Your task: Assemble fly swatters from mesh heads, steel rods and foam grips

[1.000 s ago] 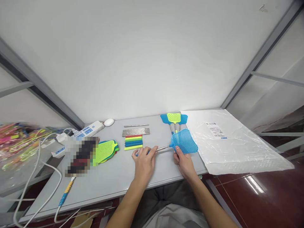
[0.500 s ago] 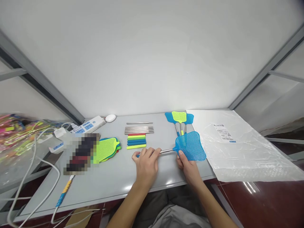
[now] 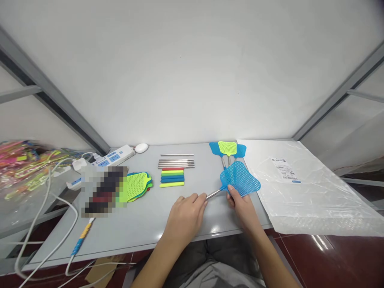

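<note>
A blue fly swatter [image 3: 242,178] with a perforated head is between my two hands. My right hand [image 3: 243,206] pinches the base of the head, thumb on top. My left hand [image 3: 186,216] is wrapped over the lower part of the metal rod [image 3: 213,194], hiding the handle end. Behind the swatter head lie finished-looking swatters, a yellow-green one [image 3: 228,148] over blue ones [image 3: 241,150]. Left of them are several coloured handle sleeves [image 3: 172,176] in a row, below a row of metal rods [image 3: 176,163]. A stack of swatter heads [image 3: 137,186] has a yellow-green one uppermost.
White plastic packaging [image 3: 303,192] with a label covers the table's right side. At the left are a power strip [image 3: 115,157], white cables [image 3: 72,224] and a blurred-out object [image 3: 105,192]. Bagged colourful items [image 3: 27,168] sit beyond the table [image 3: 144,228].
My left hand has come nearer to me, and the rod now slants down toward it. The swatter head has turned along with it. The blue handle end is now hidden.
</note>
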{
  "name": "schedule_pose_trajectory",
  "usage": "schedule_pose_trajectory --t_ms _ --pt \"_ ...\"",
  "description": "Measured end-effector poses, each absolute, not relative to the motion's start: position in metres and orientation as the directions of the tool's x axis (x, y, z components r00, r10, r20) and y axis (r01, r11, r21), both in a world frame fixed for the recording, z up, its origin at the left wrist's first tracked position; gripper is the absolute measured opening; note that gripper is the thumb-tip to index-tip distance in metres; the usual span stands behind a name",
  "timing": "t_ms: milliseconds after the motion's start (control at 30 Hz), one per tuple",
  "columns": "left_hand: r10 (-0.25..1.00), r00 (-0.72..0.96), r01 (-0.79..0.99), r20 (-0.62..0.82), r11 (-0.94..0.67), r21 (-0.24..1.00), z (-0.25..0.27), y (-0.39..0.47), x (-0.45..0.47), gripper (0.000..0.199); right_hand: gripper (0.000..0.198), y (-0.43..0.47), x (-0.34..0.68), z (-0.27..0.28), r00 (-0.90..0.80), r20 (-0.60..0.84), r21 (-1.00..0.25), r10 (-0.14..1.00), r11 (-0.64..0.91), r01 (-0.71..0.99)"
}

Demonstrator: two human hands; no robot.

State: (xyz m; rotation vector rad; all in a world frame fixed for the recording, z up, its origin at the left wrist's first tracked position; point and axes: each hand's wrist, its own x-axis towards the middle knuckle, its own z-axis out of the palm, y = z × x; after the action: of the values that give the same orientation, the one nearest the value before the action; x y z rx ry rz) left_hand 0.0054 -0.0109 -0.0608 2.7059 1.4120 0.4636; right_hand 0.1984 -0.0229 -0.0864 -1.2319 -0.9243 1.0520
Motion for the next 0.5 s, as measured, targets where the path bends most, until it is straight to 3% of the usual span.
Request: schedule_pose_trajectory --t_ms 233,367,500 --pt "0.867 0.499 0.708 -0.015 -0.397 0.583 -0.033 -0.017 0.013 0.031 0.04 -0.017 0.21 -0.069 0.113 0.021 -0.997 0.993 0.03 -0.075" --pt "0.864 0.499 0.569 -0.073 -0.263 0.779 -0.028 -0.016 0.014 0.034 0.035 -0.013 0.21 -0.053 0.085 0.044 -0.998 0.995 0.047 -0.037" --pt "0.833 0.524 0.448 -0.179 -0.09 0.89 -0.03 -0.015 0.011 0.035 0.037 -0.008 0.198 -0.042 0.062 0.049 -0.999 0.997 0.048 0.013"
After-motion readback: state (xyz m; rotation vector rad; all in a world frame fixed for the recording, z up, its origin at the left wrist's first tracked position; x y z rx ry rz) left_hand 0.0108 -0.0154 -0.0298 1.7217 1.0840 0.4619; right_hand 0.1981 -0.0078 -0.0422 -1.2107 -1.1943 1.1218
